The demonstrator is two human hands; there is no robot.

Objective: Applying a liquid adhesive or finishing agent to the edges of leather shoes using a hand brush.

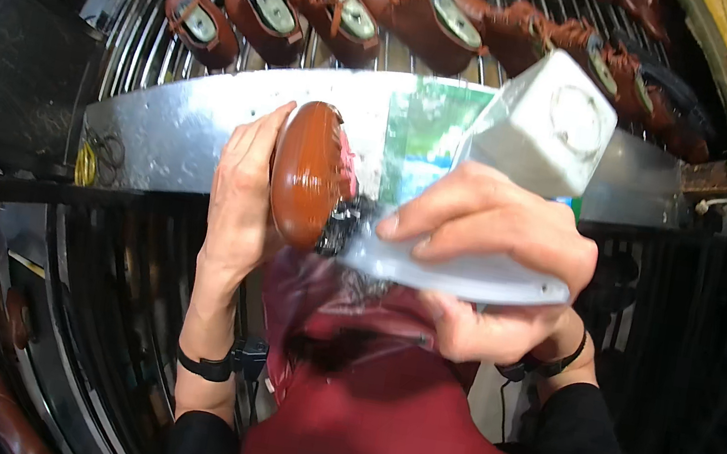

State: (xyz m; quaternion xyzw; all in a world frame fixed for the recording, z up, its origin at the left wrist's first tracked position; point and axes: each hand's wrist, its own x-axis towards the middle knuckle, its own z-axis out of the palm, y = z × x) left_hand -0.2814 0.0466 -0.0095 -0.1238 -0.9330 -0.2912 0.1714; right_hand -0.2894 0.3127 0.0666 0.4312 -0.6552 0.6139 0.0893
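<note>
Brown shoe (306,170) gripped in left hand (240,198), toe up, right beside right hand (490,266) wrapped around a grey tool (527,158), brush tip touching the shoe. More shoes (341,10) racked behind.

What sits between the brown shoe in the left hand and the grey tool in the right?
In the head view, a small black brush-like tip bridges the brown shoe and the grey tool.
</note>
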